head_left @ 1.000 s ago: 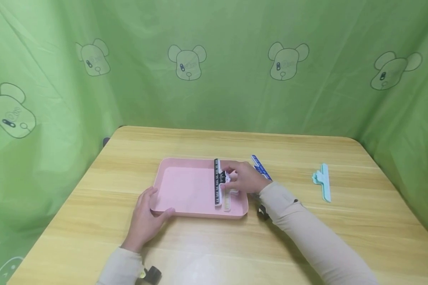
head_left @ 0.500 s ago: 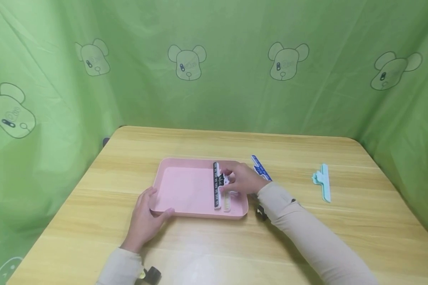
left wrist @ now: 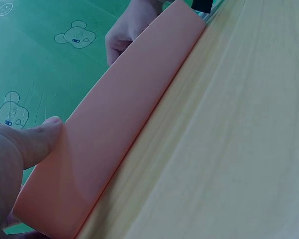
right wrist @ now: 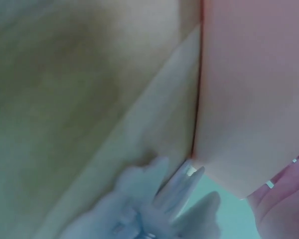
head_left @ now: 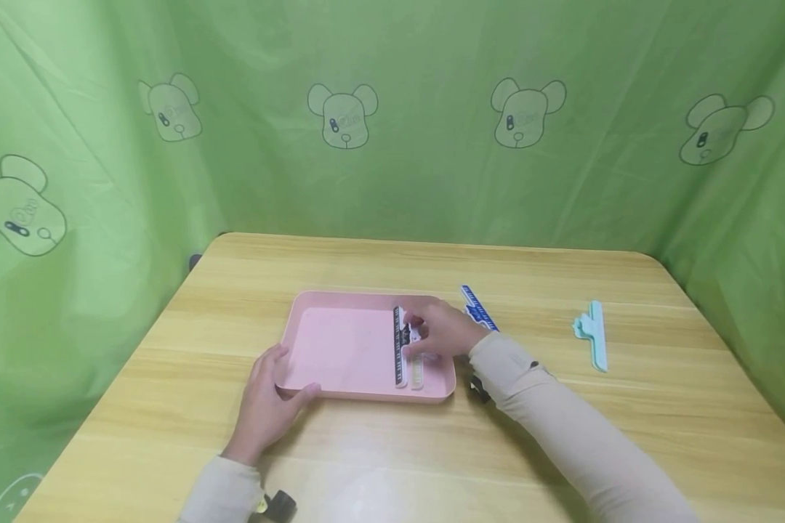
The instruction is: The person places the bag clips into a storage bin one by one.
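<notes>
In the head view, my left hand (head_left: 264,407) grips the near left corner of a pink tray (head_left: 336,352). The left wrist view has its thumb (left wrist: 40,139) against the tray's outer wall (left wrist: 112,107). Inside the tray, on its right side, my right hand (head_left: 450,330) pinches the handle of a black clip (head_left: 400,359) with a white piano-key pattern. That clip lies lengthwise, low over the tray floor. Right beside it is a pale yellow clip (head_left: 418,374), partly hidden under my right hand.
A blue clip (head_left: 478,305) lies just beyond the tray's right wall, partly covered by my right wrist. Farther right on the wooden table (head_left: 536,283) is a mint-green clip (head_left: 597,338). A green curtain (head_left: 432,196) with bear heads hangs behind.
My right hand has lowered the black clip into the tray, bringing it slightly nearer to me, alongside the yellow clip. The left hand keeps its place at the corner.
</notes>
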Available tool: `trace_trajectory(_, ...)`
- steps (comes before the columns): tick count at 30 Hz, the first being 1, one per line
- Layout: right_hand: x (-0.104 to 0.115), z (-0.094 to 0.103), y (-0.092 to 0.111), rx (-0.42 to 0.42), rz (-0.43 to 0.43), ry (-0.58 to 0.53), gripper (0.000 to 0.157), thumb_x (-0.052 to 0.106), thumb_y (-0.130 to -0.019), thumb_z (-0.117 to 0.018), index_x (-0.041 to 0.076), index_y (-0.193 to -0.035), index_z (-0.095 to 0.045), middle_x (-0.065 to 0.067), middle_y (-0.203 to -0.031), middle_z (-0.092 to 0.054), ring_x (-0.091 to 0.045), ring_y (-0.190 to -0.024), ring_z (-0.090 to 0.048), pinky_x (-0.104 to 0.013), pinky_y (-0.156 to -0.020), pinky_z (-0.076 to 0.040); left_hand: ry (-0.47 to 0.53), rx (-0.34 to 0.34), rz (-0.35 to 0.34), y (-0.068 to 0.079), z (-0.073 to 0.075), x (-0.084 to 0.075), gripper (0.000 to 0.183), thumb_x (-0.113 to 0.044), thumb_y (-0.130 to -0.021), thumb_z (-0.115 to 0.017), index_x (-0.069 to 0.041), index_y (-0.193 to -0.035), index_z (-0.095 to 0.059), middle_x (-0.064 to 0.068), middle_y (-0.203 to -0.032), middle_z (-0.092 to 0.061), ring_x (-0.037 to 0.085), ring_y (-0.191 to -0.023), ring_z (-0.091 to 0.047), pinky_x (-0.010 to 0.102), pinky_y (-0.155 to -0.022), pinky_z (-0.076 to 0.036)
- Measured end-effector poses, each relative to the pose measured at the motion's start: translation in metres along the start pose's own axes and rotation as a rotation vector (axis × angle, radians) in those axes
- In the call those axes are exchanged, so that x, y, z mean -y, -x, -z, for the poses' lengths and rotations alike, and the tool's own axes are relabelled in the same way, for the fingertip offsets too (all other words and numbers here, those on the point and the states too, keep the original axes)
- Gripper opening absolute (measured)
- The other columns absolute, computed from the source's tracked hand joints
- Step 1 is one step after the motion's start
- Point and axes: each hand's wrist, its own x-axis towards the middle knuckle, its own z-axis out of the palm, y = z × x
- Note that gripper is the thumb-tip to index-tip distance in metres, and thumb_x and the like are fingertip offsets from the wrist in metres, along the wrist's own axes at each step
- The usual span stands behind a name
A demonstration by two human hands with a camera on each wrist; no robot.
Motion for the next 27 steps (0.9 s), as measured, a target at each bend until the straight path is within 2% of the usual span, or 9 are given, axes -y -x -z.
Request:
trace_trajectory(9,0.003,0.003,-0.002,0.036,-0.015,0.062,0.090,0.036,-0.069,-0.087,0.012,-0.145,-0.044,0.003,-0.099,-0.063,-0.014,-0.083,-0.057,-0.029,-0.076,-0.051,0.002,-0.005,-0.004,0.000,0.000,0.000,0.083,-0.036,-0.080,-0.079,0.002,-0.141,-0.037,0.025,-0.149,-0.031,0.045,-0.135,-0.032,0.057,-0.111,-0.027)
trace_trajectory(14,0.006,0.006,-0.003,0.065,-0.003,0.087,0.085,0.032,-0.069,-0.088,0.007,-0.140,-0.048,0.002,-0.096,-0.062,-0.013,-0.080,-0.055,-0.028,-0.073,-0.050,0.006,-0.009,-0.008,-0.001,-0.001,0.001,0.083,-0.034,-0.079,-0.080,0.001,-0.141,-0.037,0.025,-0.149,-0.031,0.045,-0.135,-0.032,0.057,-0.112,-0.027)
trace_trajectory(17,0.009,0.007,-0.005,0.092,-0.018,0.098,0.073,0.030,-0.069,-0.088,0.005,-0.129,-0.056,0.002,-0.094,-0.061,-0.012,-0.079,-0.055,-0.027,-0.072,-0.050,0.009,-0.008,-0.006,-0.001,-0.001,0.002,0.084,-0.034,-0.079,-0.080,0.001,-0.142,-0.037,0.024,-0.149,-0.031,0.044,-0.135,-0.032,0.057,-0.112,-0.027)
trace_trajectory(22,0.012,0.009,-0.007,0.135,-0.031,0.149,0.051,0.036,-0.067,-0.088,0.008,-0.104,-0.066,0.004,-0.087,-0.059,-0.013,-0.077,-0.054,-0.026,-0.071,-0.050,0.007,-0.002,-0.002,-0.001,-0.001,0.001,0.084,-0.035,-0.080,-0.080,0.001,-0.142,-0.037,0.024,-0.150,-0.031,0.045,-0.135,-0.032,0.057,-0.112,-0.027)
trace_trajectory(27,0.013,0.008,-0.007,0.151,-0.026,0.184,0.056,0.039,-0.068,-0.087,0.007,-0.108,-0.066,0.004,-0.088,-0.059,-0.013,-0.080,-0.054,-0.028,-0.075,-0.050,0.006,0.000,-0.003,0.000,-0.001,0.002,0.084,-0.036,-0.080,-0.080,0.001,-0.142,-0.037,0.025,-0.149,-0.031,0.045,-0.135,-0.032,0.057,-0.112,-0.026)
